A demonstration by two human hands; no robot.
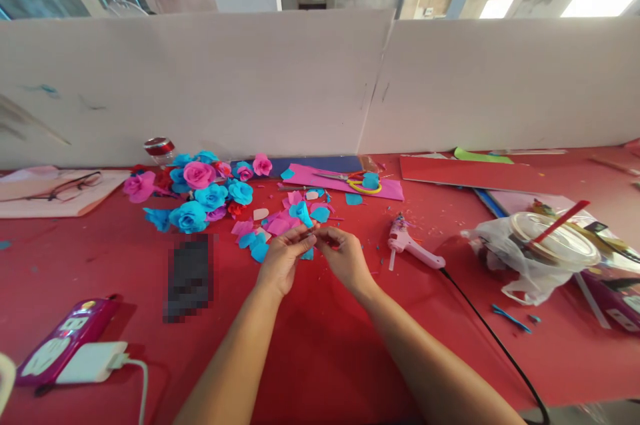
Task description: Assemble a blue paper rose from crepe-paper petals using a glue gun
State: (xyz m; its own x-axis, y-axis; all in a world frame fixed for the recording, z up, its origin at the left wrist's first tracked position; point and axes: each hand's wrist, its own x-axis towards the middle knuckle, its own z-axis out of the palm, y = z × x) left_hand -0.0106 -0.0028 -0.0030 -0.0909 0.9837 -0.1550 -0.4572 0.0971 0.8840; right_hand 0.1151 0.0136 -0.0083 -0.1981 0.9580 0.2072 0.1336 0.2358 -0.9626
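A small blue paper flower (301, 213) rises just above my fingertips. My left hand (281, 260) is closed, its thumb and fingers pinching the flower's base. Against it, my right hand (345, 255) is closed too, fingertips meeting at the same base; the exact grip is hidden. Loose pink paper petals (280, 222) and blue paper petals (259, 250) lie scattered around my left hand. To the right of my right hand rests a pink hot glue gun (417, 252). Scissors with yellow handles (364, 186) lie on a strip of pink paper (393, 189) beyond the hands.
Finished paper flowers (193, 216) are heaped at the back left, before a white partition (200, 78). A blurred dark object (190, 278) and a purple power strip (70, 335) lie left. At right stands a lidded container in a plastic bag (530, 272); the glue gun's cord (493, 328) trails forward.
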